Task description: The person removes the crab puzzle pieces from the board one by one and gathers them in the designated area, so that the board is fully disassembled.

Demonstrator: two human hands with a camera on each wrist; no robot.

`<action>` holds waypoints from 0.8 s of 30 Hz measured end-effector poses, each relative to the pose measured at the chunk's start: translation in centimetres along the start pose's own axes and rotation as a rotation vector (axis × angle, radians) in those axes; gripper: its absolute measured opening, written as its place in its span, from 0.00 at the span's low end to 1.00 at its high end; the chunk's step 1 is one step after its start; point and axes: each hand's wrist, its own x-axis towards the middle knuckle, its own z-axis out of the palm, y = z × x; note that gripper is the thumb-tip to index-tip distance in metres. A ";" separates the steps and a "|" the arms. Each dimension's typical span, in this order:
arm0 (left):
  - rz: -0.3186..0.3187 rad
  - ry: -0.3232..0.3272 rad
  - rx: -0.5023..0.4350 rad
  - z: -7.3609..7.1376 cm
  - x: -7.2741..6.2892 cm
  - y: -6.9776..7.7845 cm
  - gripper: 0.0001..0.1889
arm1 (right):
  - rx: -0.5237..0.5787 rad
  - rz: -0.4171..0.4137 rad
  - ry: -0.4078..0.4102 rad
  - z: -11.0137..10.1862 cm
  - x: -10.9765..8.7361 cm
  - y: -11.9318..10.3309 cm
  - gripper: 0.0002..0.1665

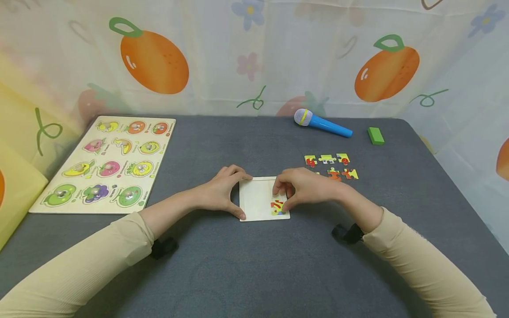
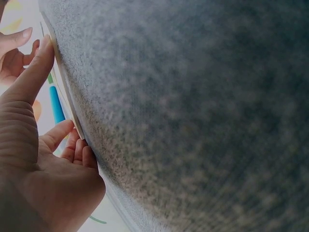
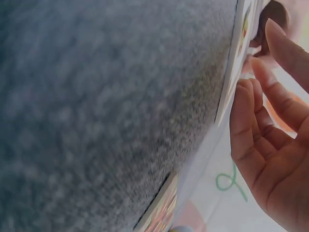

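A small white puzzle tray point(image 1: 256, 194) lies on the dark grey table in front of the person. My left hand point(image 1: 216, 190) holds its left side, the thumb at the near corner and the fingertips at the far corner. One yellow-and-red jigsaw piece point(image 1: 277, 207) lies in the tray's near right corner. Over the tray's right side is my right hand point(image 1: 308, 187), its thumb tip beside that piece. In the right wrist view, the thumb and index finger of the right hand point(image 3: 275, 125) are apart with nothing between them.
Several loose jigsaw pieces point(image 1: 327, 159) lie beyond the right hand, some partly hidden by it. Behind them are a blue toy microphone point(image 1: 326, 126) and a green block point(image 1: 375, 136). A wooden fruit peg board point(image 1: 79, 208) lies at the left. A fruit-print curtain point(image 1: 214, 57) hangs behind the table.
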 end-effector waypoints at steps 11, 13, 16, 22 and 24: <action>0.002 -0.002 -0.008 -0.1 0.0 0.1 0.51 | -0.024 0.029 -0.013 0.6 0.2 -0.4 0.20; 0.001 -0.001 -0.011 -0.1 -0.1 0.1 0.51 | -0.025 0.027 -0.012 0.7 0.2 -0.4 0.20; 0.000 0.000 -0.011 -0.1 -0.1 0.2 0.51 | -0.027 0.018 -0.008 0.7 0.2 -0.3 0.20; 0.000 0.001 -0.008 -0.1 0.0 0.1 0.51 | -0.050 -0.001 -0.003 0.7 0.2 -0.3 0.19; -0.001 0.000 -0.008 -0.1 0.0 0.1 0.51 | -0.052 0.004 -0.003 0.7 0.2 -0.4 0.19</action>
